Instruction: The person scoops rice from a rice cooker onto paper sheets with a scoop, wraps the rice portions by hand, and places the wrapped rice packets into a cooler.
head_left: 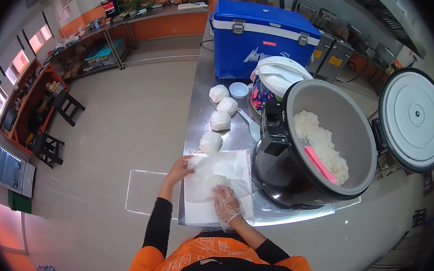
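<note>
A stack of white wrapping paper (198, 210) with a red-printed edge lies at the front of the steel table. On its top sheet sits a small mound of white rice (216, 180). My right hand (227, 204), in a clear plastic glove, presses its curved fingers against the near side of the rice. At the paper's left edge, my bare left hand (179, 169) pinches the sheet. Just beyond the paper is a wrapped white bundle (211, 142), and several more like it run in a line toward the back.
To the right stands a large open rice cooker (287, 184) holding rice and a pink paddle (320, 165). Its lid (416, 118) hangs open. Behind are a white paddle (251, 125), a small bowl (239, 90), a flowered container (262, 95) and a blue cooler (262, 42).
</note>
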Available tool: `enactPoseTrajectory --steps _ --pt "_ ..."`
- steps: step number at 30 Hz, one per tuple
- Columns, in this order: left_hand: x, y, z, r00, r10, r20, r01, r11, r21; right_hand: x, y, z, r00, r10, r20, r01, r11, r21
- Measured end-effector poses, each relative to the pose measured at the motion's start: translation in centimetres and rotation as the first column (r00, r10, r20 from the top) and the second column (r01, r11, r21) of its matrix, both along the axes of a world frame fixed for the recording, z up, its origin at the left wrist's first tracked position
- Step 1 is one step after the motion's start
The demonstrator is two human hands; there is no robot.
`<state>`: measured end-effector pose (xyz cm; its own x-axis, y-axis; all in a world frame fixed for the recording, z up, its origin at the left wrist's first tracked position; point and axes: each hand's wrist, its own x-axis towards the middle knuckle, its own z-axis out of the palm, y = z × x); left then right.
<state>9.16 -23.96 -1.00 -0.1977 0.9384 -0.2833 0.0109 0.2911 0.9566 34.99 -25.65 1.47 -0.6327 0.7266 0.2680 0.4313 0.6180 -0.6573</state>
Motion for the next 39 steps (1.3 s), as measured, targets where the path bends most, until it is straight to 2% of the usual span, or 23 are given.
enactPoseTrajectory --steps 1,3,4,5,8,9,12,16,19,22,24,26,27,31,33,35,37,39 --pt "-1.5 0.1 -0.8 0.977 -0.119 -0.177 0.118 0.993 -0.016 0.0 0.2 -0.1 1.0 -0.003 -0.008 0.003 1.0 0.001" --pt "-1.9 0.7 1.9 0.909 -0.254 -0.332 0.222 0.966 -0.131 0.0 0.2 -0.3 1.0 -0.009 -0.024 0.008 1.0 -0.006" --pt "-1.8 0.8 3.6 0.859 -0.323 -0.398 0.263 0.944 -0.198 0.0 0.2 -0.2 1.0 -0.003 0.002 0.003 1.0 0.017" --pt "-1.3 1.1 4.8 0.803 -0.326 -0.5 0.216 0.94 -0.266 -0.1 0.2 -0.2 1.0 0.002 0.027 -0.004 0.999 0.038" --pt "1.1 3.0 6.2 0.423 -0.144 -0.895 0.399 0.916 0.041 -0.1 0.0 -0.4 0.997 0.015 0.081 -0.021 0.997 0.08" --pt "1.9 3.9 6.4 0.408 -0.124 -0.905 0.444 0.893 0.078 -0.1 0.0 -0.5 0.995 0.02 0.096 -0.028 0.995 0.091" --pt "4.4 6.4 6.1 0.317 -0.312 -0.896 0.466 0.874 -0.139 -0.4 0.0 -1.7 0.998 -0.013 0.059 0.004 0.99 0.144" --pt "5.4 6.3 5.4 0.396 -0.278 -0.875 0.476 0.877 -0.064 -0.2 -0.1 -3.6 1.0 0.01 0.027 -0.014 0.985 0.171" --pt "5.7 4.6 5.5 0.522 -0.323 -0.79 0.538 0.843 0.01 -0.3 -0.2 -3.8 1.0 -0.013 0.021 0.01 0.989 0.148" --pt "7.9 1.5 8.1 0.411 -0.357 -0.839 0.522 0.846 -0.104 -0.3 -0.2 -4.4 0.999 -0.014 0.046 0.007 0.99 0.138" --pt "9.0 0.0 7.3 0.379 -0.291 -0.879 0.52 0.852 -0.058 0.0 0.1 -4.9 0.999 0.027 0.046 -0.031 0.996 0.08" --pt "9.8 -1.3 7.0 0.372 -0.226 -0.9 0.492 0.87 -0.015 0.2 0.3 -4.4 0.997 -0.047 -0.057 0.042 0.995 -0.091" --pt "9.9 -1.9 6.3 0.38 -0.14 -0.914 0.492 0.868 0.072 0.3 0.4 -4.2 0.99 -0.09 -0.104 0.07 0.982 -0.178" --pt "11.0 -4.3 5.7 0.276 -0.031 -0.961 0.5 0.858 0.116 0.9 1.1 -1.3 0.92 -0.328 -0.213 0.297 0.941 -0.164" --pt "11.3 -5.2 5.6 0.22 0.004 -0.976 0.511 0.851 0.119 1.9 1.0 -0.6 0.962 -0.261 0.08 0.269 0.957 -0.107" --pt "11.6 -5.5 5.5 0.203 0.062 -0.977 0.517 0.84 0.161 2.2 0.8 1.8 0.951 -0.24 0.197 0.269 0.954 -0.134" --pt "11.9 -6.1 5.1 0.231 0.124 -0.965 0.525 0.819 0.231 2.0 -0.1 6.3 0.947 -0.283 0.149 0.314 0.914 -0.256" --pt "11.7 -6.4 4.0 0.233 0.122 -0.965 0.518 0.824 0.229 1.2 0.1 7.1 0.982 -0.191 -0.003 0.191 0.981 -0.025"
